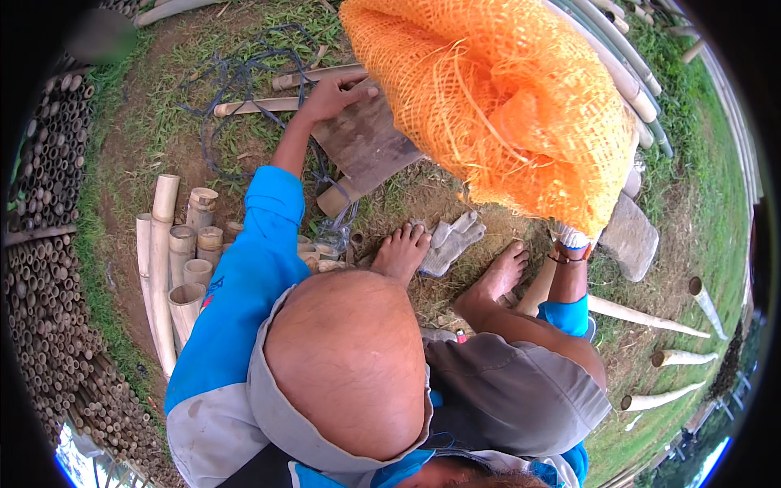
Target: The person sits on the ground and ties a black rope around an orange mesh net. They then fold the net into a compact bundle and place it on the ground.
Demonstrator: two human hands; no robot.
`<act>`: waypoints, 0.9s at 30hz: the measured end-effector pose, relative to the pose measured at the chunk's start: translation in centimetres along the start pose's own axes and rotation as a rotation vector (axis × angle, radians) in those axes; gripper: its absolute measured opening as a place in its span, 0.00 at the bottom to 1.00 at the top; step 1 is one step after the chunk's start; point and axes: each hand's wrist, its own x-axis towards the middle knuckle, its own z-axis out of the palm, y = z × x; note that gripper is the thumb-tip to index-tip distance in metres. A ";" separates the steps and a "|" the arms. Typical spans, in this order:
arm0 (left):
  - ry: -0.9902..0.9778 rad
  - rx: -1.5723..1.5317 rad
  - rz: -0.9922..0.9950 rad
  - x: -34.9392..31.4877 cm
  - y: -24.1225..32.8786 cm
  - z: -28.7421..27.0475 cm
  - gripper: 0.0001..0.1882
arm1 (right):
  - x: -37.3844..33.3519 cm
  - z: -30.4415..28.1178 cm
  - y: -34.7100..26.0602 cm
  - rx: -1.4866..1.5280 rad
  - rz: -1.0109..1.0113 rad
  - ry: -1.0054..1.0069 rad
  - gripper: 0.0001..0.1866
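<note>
A bulky orange mesh sack (488, 98) fills the upper middle, its loose weave bunched in folds. My right hand (572, 237), in a white knit glove, reaches up to the sack's lower edge; its fingers are hidden behind the mesh. Bare, my left hand (342, 93) rests at the near-left corner of a worn wooden board (366, 134), thumb stretched out along it and fingers apart. The sack covers part of the board's right side. On the ground between my bare feet lies a grey-white work glove (451, 241).
Cut bamboo pieces (183, 244) stand upright at left, beside stacked bamboo (49, 301). Dark tangled cord (213, 130) lies on the grass near bamboo lengths (252, 106). A flat stone (630, 237) sits at right, with several bamboo poles (667, 400) farther out. Long poles (614, 65) lie behind the sack.
</note>
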 end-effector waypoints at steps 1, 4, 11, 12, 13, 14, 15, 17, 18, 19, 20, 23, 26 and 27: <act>0.157 -0.006 0.294 1.4 -1.4 1.1 0.28 | -0.5 0.0 -1.4 -0.033 -0.063 -0.061 0.27; 0.263 0.220 0.519 5.1 -8.6 -0.4 0.24 | -1.6 2.3 -5.3 -0.061 -0.326 -0.352 0.29; 0.511 -0.080 0.383 2.0 -1.6 -3.0 0.20 | -4.5 2.8 -6.8 -0.169 -0.611 -0.760 0.30; 0.540 -0.004 0.468 0.6 0.5 -3.4 0.20 | -4.0 2.7 -7.4 -0.165 -0.631 -0.793 0.31; 0.569 0.084 0.546 -1.2 2.9 -4.2 0.20 | -3.5 2.7 -8.1 -0.148 -0.653 -0.825 0.32; 0.592 0.157 0.629 -2.4 5.1 -4.2 0.20 | -3.3 3.0 -8.4 -0.124 -0.665 -0.838 0.31; 0.580 0.169 0.815 -3.1 7.4 -3.8 0.22 | -3.4 3.5 -8.6 -0.103 -0.665 -0.850 0.31; 0.481 0.238 1.021 -4.4 10.4 -0.8 0.27 | -3.1 4.1 -9.2 -0.067 -0.675 -0.877 0.32; 0.392 0.296 1.044 -4.6 11.1 1.1 0.30 | -2.5 4.0 -9.6 -0.088 -0.616 -0.958 0.30; 0.292 0.376 0.970 -4.0 9.9 3.8 0.33 | -2.1 3.8 -10.2 -0.105 -0.558 -1.038 0.29; 0.195 0.454 0.890 -3.5 7.3 7.1 0.36 | -1.7 3.6 -10.7 -0.121 -0.504 -1.119 0.27; 0.230 0.640 0.842 -2.0 3.1 12.6 0.37 | -2.4 3.2 -9.5 -0.215 -0.574 -1.168 0.30; 0.257 0.580 0.866 -2.0 3.2 14.0 0.33 | -2.1 2.9 -9.6 -0.283 -0.621 -1.238 0.33; 0.261 0.595 0.881 -1.9 2.8 14.1 0.32 | -1.2 3.1 -10.2 -0.286 -0.636 -1.247 0.33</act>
